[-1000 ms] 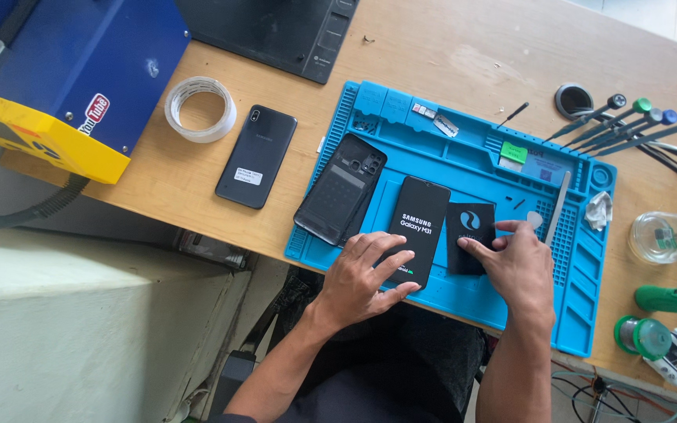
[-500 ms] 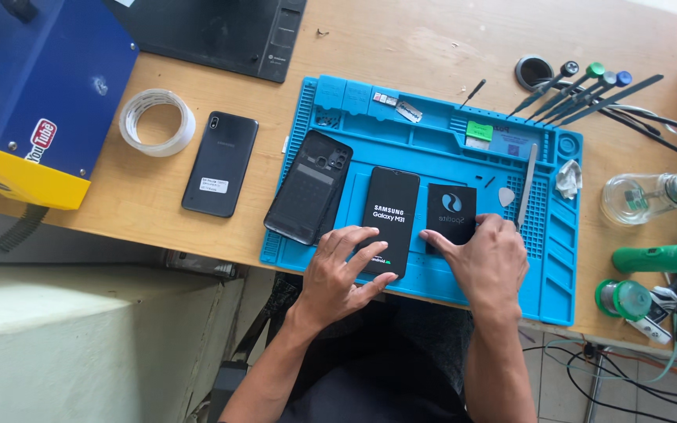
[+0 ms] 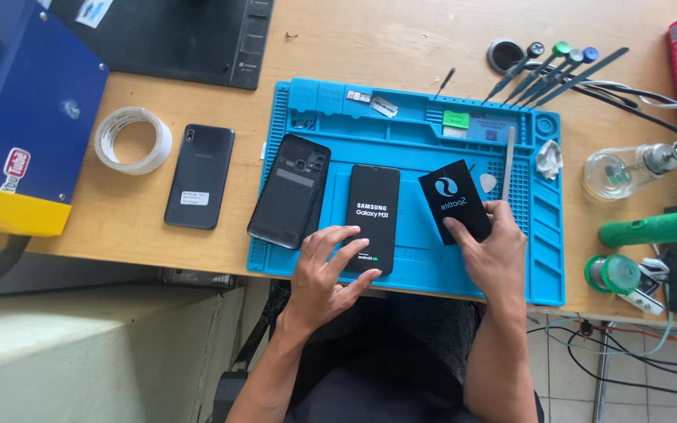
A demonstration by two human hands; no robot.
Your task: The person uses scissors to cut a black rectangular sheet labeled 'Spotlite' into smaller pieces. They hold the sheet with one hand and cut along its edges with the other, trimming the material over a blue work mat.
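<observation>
A black smartphone (image 3: 374,207) with a lit boot screen lies face up in the middle of the blue silicone work mat (image 3: 425,149). My left hand (image 3: 325,276) rests on the phone's lower end, fingers spread over it. My right hand (image 3: 493,252) presses its fingers on a small black card (image 3: 454,197) with a round logo, lying right of the phone. A black phone back cover (image 3: 290,190) lies on the mat's left side.
A second dark phone (image 3: 199,176) and a tape roll (image 3: 132,140) lie left of the mat. A blue and yellow machine (image 3: 17,117) stands at far left. Screwdrivers (image 3: 554,66), a glass bottle (image 3: 628,168), a green tool (image 3: 656,227) and cables sit at right.
The camera view has shifted and closed in. My right hand has drawn the black card slightly right of the phone; my left hand stays on the phone's lower end.
</observation>
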